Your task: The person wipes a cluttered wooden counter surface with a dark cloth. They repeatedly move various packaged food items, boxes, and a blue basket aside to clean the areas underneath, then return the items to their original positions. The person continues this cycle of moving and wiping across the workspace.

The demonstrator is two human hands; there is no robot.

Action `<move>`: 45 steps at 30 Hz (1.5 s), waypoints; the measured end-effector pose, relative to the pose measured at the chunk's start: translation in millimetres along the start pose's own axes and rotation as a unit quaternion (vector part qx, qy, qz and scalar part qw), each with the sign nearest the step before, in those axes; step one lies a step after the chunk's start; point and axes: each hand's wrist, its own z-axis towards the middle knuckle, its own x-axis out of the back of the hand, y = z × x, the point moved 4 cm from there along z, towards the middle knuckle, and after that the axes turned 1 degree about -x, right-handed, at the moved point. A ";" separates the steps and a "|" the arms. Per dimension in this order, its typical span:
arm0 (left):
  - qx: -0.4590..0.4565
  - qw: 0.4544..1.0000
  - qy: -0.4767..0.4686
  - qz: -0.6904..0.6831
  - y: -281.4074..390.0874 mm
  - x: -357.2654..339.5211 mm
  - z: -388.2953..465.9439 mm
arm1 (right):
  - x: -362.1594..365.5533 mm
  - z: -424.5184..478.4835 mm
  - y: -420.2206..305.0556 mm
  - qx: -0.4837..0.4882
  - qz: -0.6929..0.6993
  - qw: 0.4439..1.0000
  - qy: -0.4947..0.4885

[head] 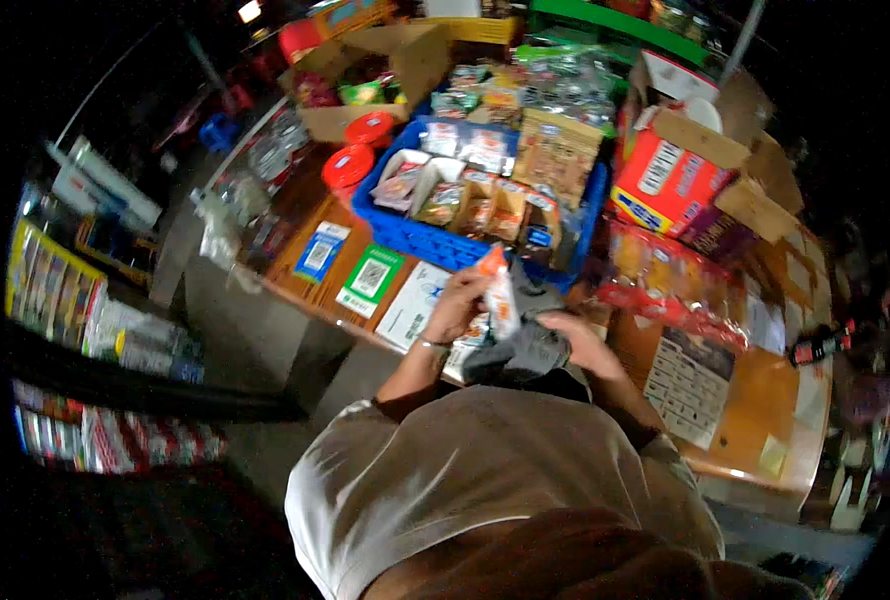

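Observation:
Just in front of my chest, my left hand (457, 304) holds an orange-and-white packet (500, 292) upright. Beside it, a dark grey bag or cloth (531, 337) hangs in soft folds, and my right hand (581, 345) touches its right edge; whether the fingers grip it is not clear. Beyond both hands stands a blue plastic basket (415, 238) with small open cartons of wrapped snacks and a large tan packet (557, 154). To the left of my left hand, a white printed card (412, 306) lies at the table's edge.
The wooden table (760, 405) bears two red-lidded jars (348, 166), an open cardboard box (355, 120), a red carton (670, 180), red-wrapped packs (670, 277) and a printed sheet (689, 386). Blue (322, 251) and green (370, 280) code cards lie front left. Goods racks (54, 285) stand at left.

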 end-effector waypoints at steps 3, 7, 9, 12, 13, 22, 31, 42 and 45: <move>0.019 0.996 0.081 -0.007 -24.8 75.3 7.7 | 9.1 0.1 30.0 -0.153 -0.032 0.987 -0.030; 0.064 0.973 0.147 0.167 -53.8 152.2 10.9 | 48.1 -11.2 24.2 0.073 -0.206 0.969 -0.116; 0.008 0.951 0.157 0.267 -71.3 201.9 16.7 | 92.0 -21.9 36.2 0.211 -0.322 0.918 -0.098; -0.097 0.941 0.226 0.234 -85.0 251.9 27.3 | 133.0 -47.0 56.3 0.148 -0.231 0.961 0.040; -0.163 0.797 0.163 0.558 -75.6 244.3 30.5 | 143.7 -58.6 62.3 0.133 -0.188 0.969 0.085; -0.377 0.748 0.118 0.533 51.0 4.5 100.3 | 170.1 -165.0 195.2 -0.020 -0.648 0.619 0.444; -0.095 0.324 -0.115 0.934 -73.0 82.2 282.1 | 155.7 -145.1 161.1 -0.076 -0.611 0.631 0.473; 0.030 0.665 -0.194 0.721 -20.5 103.8 263.1 | 148.6 -137.2 141.5 -0.072 -0.540 0.684 0.486; -0.003 0.912 -0.106 0.395 18.7 77.4 205.5 | 174.9 -130.9 150.7 0.008 -0.258 0.858 0.443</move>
